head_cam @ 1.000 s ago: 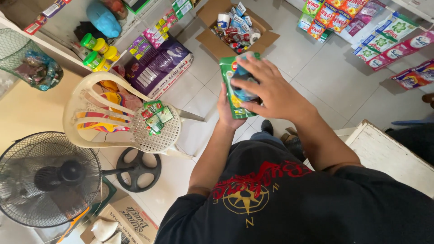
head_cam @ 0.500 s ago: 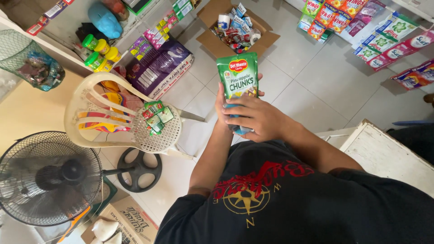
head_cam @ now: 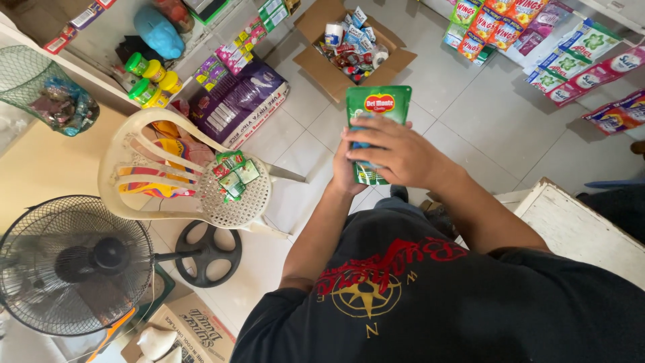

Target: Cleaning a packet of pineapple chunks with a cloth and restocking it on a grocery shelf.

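I hold a green stand-up food pouch (head_cam: 377, 106) upright in front of my chest, above the tiled floor. My left hand (head_cam: 345, 169) grips it from behind at its lower left edge. My right hand (head_cam: 396, 151) lies across the front of the pouch, fingers spread over its middle, covering most of the label. Only the top of the pouch and a strip at the bottom show. Beyond the pouch an open cardboard box (head_cam: 321, 67) of mixed small packets sits on the floor.
A cream plastic chair (head_cam: 144, 195) with small green sachets (head_cam: 234, 176) on its seat stands at my left. A standing fan (head_cam: 64, 265) is at lower left. A purple carton (head_cam: 232, 111) lies beside shelves. Sachet strips (head_cam: 578, 57) hang at right; a white table edge (head_cam: 571, 225) is close.
My right hand has slid from below the pouch up over its front, hiding the label. The pouch stays upright at about the same spot.
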